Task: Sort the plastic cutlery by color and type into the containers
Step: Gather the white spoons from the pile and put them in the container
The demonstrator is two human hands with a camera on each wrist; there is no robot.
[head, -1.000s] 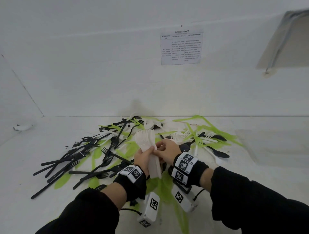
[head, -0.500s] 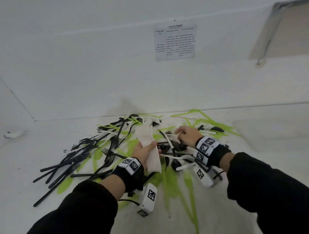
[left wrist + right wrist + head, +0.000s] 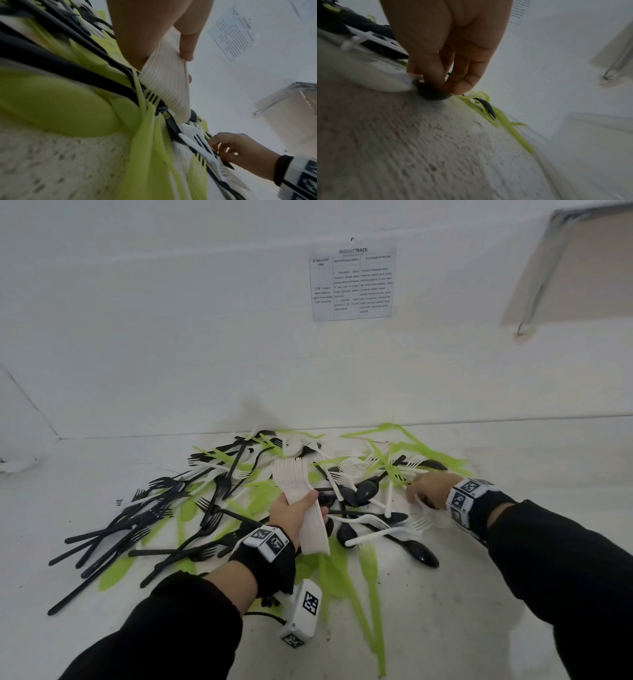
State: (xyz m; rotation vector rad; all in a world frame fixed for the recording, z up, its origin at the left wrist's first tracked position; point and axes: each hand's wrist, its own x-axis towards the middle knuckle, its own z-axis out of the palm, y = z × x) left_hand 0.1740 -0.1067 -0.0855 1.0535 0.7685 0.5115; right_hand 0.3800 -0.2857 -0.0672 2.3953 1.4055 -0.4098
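Observation:
My left hand [image 3: 291, 513] grips a thick stack of white forks [image 3: 298, 484], tines up, over the middle of a mixed pile. In the left wrist view the stack [image 3: 164, 81] shows as ribbed handles under my thumb. Black forks [image 3: 137, 518] lie fanned out to the left. Black spoons [image 3: 366, 491] and loose white forks [image 3: 383, 534] sit in the middle, with green cutlery [image 3: 363, 594] underneath. My right hand [image 3: 416, 501] is low at the pile's right side. Its curled fingertips [image 3: 440, 83] pinch a white cutlery piece [image 3: 393, 83] beside a black spoon bowl [image 3: 433, 93].
A printed sheet [image 3: 352, 284] is stuck on the white wall behind the pile. A pale box-like shape with a metal edge [image 3: 575, 261] sits at the upper right. A small white object [image 3: 17, 463] lies at the far left. Bare white textured surface [image 3: 479, 611] lies to the front right.
My right hand left the white fork stack and moved right, down into the pile. My left hand kept hold of the stack in about the same place.

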